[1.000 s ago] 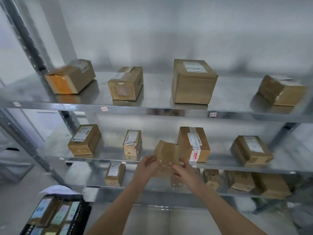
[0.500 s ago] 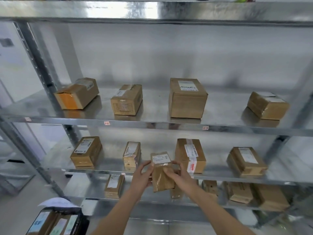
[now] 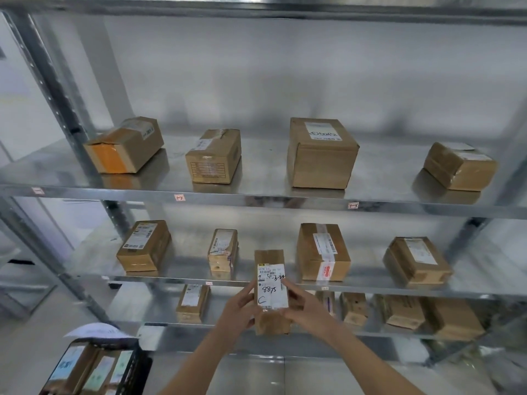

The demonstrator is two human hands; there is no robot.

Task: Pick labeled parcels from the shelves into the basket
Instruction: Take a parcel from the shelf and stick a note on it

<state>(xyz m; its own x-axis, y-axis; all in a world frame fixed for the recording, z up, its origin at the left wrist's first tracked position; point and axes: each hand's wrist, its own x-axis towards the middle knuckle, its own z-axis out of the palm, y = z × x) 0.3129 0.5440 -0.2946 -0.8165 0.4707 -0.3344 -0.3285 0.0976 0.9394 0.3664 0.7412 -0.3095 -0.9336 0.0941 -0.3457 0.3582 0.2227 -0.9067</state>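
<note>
- Brown cardboard under clear tape makes up the small parcel (image 3: 271, 292) you hold upright in front of the middle shelf (image 3: 370, 287), at about 6 o'clock from the shelving's centre.
- Your left hand (image 3: 238, 310) wraps its left side and your right hand (image 3: 306, 307) its right; the fingers of both are curled round the long edges, thumbs near the white label (image 3: 272, 286).
- Judging by how easily two hands carry it, it is probably light, and the carton looks stiff enough to take a firm squeeze.
- Glossy tape suggests a slippery skin, so hold across the cardboard edges and keep off the label, whose handwritten marks you need to read.
- One hand clasped round the middle should be enough for the carry.
- At 8 o'clock, low left, the black basket (image 3: 134, 374) already carries labelled parcels, with a paper sheet (image 3: 97, 329) on its far rim.
- Lower the parcel in flat; a drop could dent its corners.
</note>
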